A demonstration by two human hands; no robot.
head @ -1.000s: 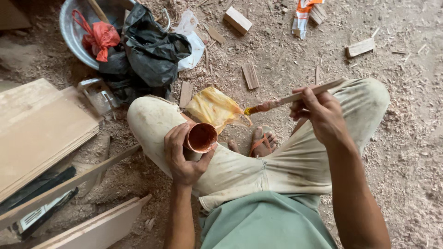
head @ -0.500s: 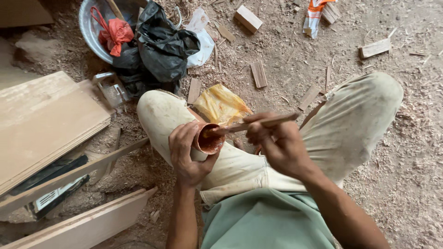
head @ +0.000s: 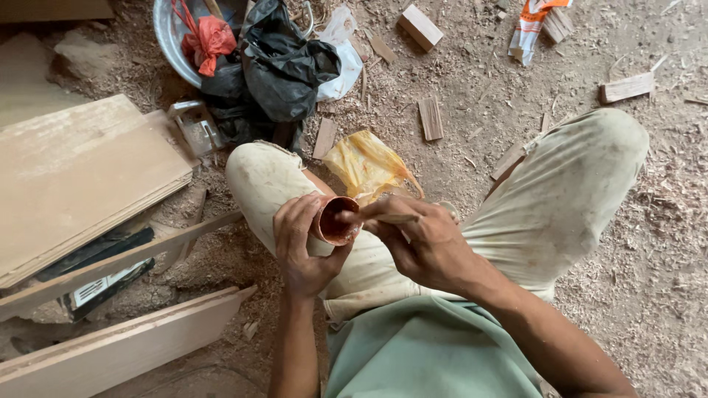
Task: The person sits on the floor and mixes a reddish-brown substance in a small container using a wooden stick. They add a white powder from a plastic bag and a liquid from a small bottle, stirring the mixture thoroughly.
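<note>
Sawdust-covered floor (head: 649, 295). Metal basin (head: 167, 37) top left holding a red bag (head: 209, 38) and a black plastic bag (head: 284, 63), white plastic (head: 341, 66) beside them. Crumpled yellow bag (head: 369, 166) near the knee. Flat wooden boards (head: 74, 173) at left, a long board (head: 125, 346) lower left. Small wood offcuts (head: 420, 26) scattered around.

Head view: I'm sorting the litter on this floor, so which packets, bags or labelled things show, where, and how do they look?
Wrapper: top right on the sawdust, crumpled, orange and white.
Yellow bag: between the knees, crinkled, translucent.
Black bag: top centre, beside the metal basin, bunched.
Red bag: in the basin, knotted.
Clear bag: right of the black bag, whitish.
Labelled flat item: left, under the boards, dark with a pale label.
</note>
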